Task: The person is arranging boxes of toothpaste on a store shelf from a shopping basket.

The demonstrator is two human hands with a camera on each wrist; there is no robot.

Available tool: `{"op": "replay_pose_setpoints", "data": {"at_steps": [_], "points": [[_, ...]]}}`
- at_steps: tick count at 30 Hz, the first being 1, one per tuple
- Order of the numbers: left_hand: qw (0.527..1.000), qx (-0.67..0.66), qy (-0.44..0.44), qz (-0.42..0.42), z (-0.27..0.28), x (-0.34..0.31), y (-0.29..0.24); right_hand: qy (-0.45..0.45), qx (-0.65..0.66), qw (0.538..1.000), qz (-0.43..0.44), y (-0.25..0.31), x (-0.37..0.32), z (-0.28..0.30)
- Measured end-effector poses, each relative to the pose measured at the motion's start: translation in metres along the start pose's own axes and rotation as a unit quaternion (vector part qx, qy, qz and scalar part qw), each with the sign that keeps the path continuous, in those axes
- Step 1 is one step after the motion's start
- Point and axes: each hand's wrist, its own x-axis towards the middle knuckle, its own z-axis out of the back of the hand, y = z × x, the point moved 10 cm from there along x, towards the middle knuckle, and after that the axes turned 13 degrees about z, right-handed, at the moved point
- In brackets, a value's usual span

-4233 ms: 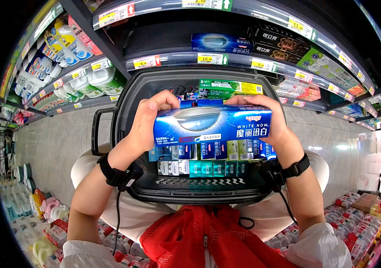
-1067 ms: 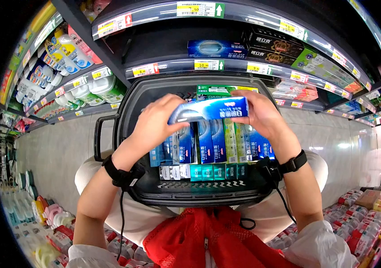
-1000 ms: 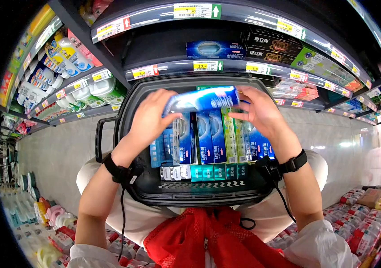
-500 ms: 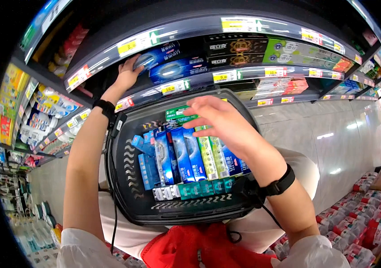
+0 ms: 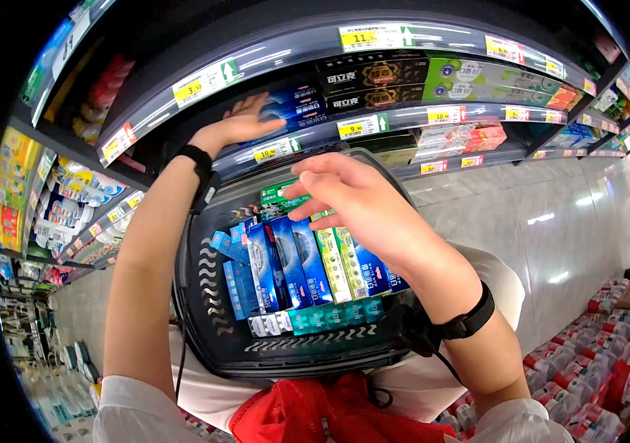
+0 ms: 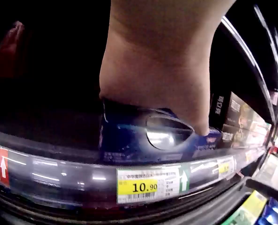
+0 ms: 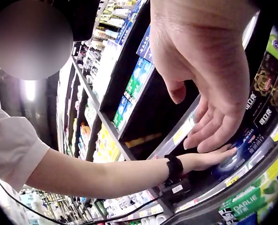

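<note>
On the shelf, my left hand lies with straight fingers against the blue toothpaste boxes, which are stacked beside black boxes. In the left wrist view the back of the hand hides part of a blue toothpaste box with an oval window. My right hand hovers over the basket with loosely bent fingers, holding nothing. Below it, the black basket holds blue toothpaste boxes, green-and-yellow boxes, small teal boxes, light blue boxes and a green Darlie box.
Black boxes and green boxes fill the shelf farther right. A shelf edge with price tags runs behind the basket, and another overhangs the left hand. Red-capped bottles stand on the floor at right.
A second ago both hands were at a blue toothpaste box over the basket. The left hand carried it onto the shelf; its fingers have since straightened. The right hand let go. The view turned right.
</note>
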Motion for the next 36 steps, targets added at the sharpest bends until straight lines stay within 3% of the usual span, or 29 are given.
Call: {"op": "replay_pose_setpoints", "data": {"at_steps": [3, 10, 15, 23, 28, 36], "points": [[0.993, 0.045, -0.109, -0.024, -0.007, 0.004, -0.011, 0.002, -0.001, 1.000, -0.007, -0.002, -0.002, -0.003], [0.984, 0.003, -0.179, -0.025, -0.003, -0.003, -0.012, -0.011, -0.032, 0.999, -0.024, -0.012, -0.004, -0.005], [0.957, 0.014, -0.257, -0.130, 0.003, -0.016, -0.029, 0.000, -0.049, 0.998, -0.041, -0.020, -0.001, -0.005], [0.964, 0.012, -0.249, -0.092, 0.006, 0.016, -0.021, -0.009, -0.053, 0.997, -0.057, -0.025, 0.008, -0.004], [0.980, 0.027, -0.185, -0.066, 0.005, 0.037, -0.019, -0.001, -0.051, 0.996, -0.067, -0.027, 0.008, -0.002], [0.979, 0.038, -0.186, -0.070, 0.011, 0.055, -0.017, -0.009, -0.042, 0.997, -0.063, -0.024, 0.012, 0.005]]}}
